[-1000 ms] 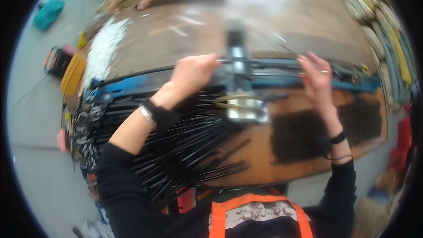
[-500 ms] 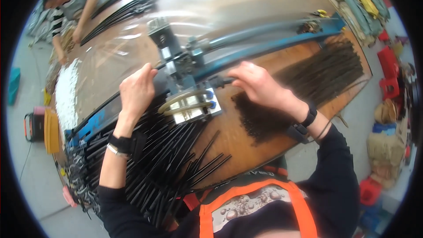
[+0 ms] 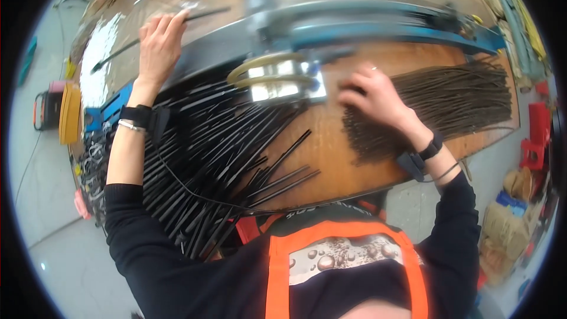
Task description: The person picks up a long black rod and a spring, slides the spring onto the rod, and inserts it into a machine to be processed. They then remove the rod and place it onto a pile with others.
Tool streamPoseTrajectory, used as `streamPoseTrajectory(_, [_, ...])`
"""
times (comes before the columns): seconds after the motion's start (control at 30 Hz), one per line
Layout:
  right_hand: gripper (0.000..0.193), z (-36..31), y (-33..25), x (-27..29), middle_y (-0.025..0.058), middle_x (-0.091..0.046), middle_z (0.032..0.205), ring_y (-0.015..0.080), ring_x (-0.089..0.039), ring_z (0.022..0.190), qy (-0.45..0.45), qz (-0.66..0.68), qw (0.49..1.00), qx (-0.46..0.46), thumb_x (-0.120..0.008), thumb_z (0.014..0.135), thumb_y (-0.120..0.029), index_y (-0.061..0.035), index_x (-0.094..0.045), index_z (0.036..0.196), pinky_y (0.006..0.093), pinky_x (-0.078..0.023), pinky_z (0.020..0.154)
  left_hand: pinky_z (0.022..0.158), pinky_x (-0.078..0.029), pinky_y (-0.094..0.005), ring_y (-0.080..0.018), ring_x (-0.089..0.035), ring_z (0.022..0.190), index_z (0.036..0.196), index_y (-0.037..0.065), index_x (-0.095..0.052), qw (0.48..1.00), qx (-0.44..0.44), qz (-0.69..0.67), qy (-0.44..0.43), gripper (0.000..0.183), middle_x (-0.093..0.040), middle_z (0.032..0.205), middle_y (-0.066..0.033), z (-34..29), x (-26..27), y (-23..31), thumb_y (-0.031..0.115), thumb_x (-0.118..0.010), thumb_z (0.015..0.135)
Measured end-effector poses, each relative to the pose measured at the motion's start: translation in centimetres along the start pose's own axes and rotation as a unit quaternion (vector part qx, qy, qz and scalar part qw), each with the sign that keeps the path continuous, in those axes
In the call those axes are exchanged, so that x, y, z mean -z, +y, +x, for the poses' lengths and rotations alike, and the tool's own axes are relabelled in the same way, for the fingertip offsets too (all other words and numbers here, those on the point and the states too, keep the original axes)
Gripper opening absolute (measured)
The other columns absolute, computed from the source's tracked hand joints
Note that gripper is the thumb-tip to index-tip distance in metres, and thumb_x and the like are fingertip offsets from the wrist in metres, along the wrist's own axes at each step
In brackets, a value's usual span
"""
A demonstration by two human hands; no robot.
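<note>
My left hand point(image 3: 160, 50) is raised at the far left of the bench, closed around a thin black rod point(image 3: 209, 13). The rod slants past both sides of the fist. My right hand point(image 3: 378, 95) hovers beside the bench machine point(image 3: 277, 77), fingers curled but apart, with nothing visible in them. Blurred by motion, the machine shows a shiny metal plate and a yellowish curved tube. Its dark handle point(image 3: 338, 55) sticks out toward my right hand, apart from the fingers. Below my left hand lies a heap of black rods point(image 3: 201, 159).
A pile of thin dark rods point(image 3: 455, 97) lies on the wooden bench top point(image 3: 319, 159) at right. A blue metal beam point(image 3: 390, 34) runs across behind it. Yellow and black cases point(image 3: 69, 112) stand on the floor at left. Red plastic stools point(image 3: 534, 142) are at far right.
My right hand has let go of the machine's handle and drawn back to the right. My left hand has moved up and away from the machine with the rod. The whole view has shifted.
</note>
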State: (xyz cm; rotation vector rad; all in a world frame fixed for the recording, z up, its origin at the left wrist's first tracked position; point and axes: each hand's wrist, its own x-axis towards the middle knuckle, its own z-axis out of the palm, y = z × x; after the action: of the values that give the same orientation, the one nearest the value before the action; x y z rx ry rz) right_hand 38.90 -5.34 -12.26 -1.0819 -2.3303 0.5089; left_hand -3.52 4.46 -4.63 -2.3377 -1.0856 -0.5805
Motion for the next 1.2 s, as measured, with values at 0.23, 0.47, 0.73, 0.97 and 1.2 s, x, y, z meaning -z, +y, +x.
streamPoseTrajectory(0.23, [0.014, 0.4, -0.9, -0.7, 0.0123, -0.06, 0.081, 0.0302, -0.06, 0.083, -0.009, 0.054, 0.997, -0.062, -0.075, 0.081, -0.015, -0.0027, -0.069, 0.083, 0.0379, -0.05, 0.072, 0.076, -0.039, -0.0392, -0.0228, -0.057, 0.081, 0.087, 0.013, -0.063, 0.972, 0.052, -0.092, -0.208, 0.006, -0.058, 0.079, -0.0032, -4.9, 7.4, 12.4, 0.019, -0.063, 0.089])
streamPoseTrajectory(0.47, [0.02, 0.4, 1.5, 0.4, 0.0148, -0.066, 0.086, 0.0339, -0.064, 0.084, -0.068, -0.038, 0.994, -0.076, -0.068, 0.088, -0.026, -0.0062, -0.071, 0.092, 0.0425, -0.051, 0.073, 0.075, -0.049, -0.0426, -0.0334, -0.058, 0.087, 0.1, 0.004, -0.061, 0.932, 0.083, -0.205, -0.289, 0.013, -0.058, 0.087, -0.0139, -3.0, 10.3, 15.9, 0.006, -0.057, 0.087])
streamPoseTrajectory(0.73, [0.027, -0.9, 2.2, 4.5, 0.0145, -0.068, 0.085, 0.0312, -0.065, 0.079, -0.038, 0.056, 0.988, -0.139, -0.068, 0.09, -0.032, -0.006, -0.07, 0.096, 0.0402, -0.05, 0.071, 0.08, -0.05, -0.0434, -0.0372, -0.058, 0.092, 0.112, 0.0, -0.058, 0.888, 0.064, -0.257, -0.375, 0.028, -0.057, 0.093, -0.0188, -2.8, 6.3, 16.8, -0.004, -0.058, 0.084])
streamPoseTrajectory(0.97, [0.029, -2.1, 2.5, 5.4, 0.014, -0.068, 0.082, 0.0287, -0.065, 0.076, -0.05, 0.122, 0.983, -0.128, -0.069, 0.089, -0.036, -0.0067, -0.071, 0.095, 0.0394, -0.05, 0.069, 0.081, -0.05, -0.0431, -0.0386, -0.058, 0.092, 0.121, 0.0, -0.057, 0.933, 0.007, -0.204, -0.297, 0.041, -0.057, 0.096, -0.02, -2.4, 7.3, 18.4, -0.008, -0.056, 0.08])
streamPoseTrajectory(1.2, [0.027, -2.8, 2.1, 6.6, 0.0126, -0.069, 0.08, 0.0285, -0.066, 0.073, -0.093, 0.046, 0.985, -0.14, -0.069, 0.089, -0.037, -0.0106, -0.072, 0.093, 0.0394, -0.05, 0.066, 0.078, -0.05, -0.0438, -0.0383, -0.058, 0.089, 0.13, 0.003, -0.055, 0.925, 0.036, -0.22, -0.307, 0.051, -0.055, 0.093, -0.0194, -1.9, 7.6, 18.4, -0.008, -0.058, 0.08])
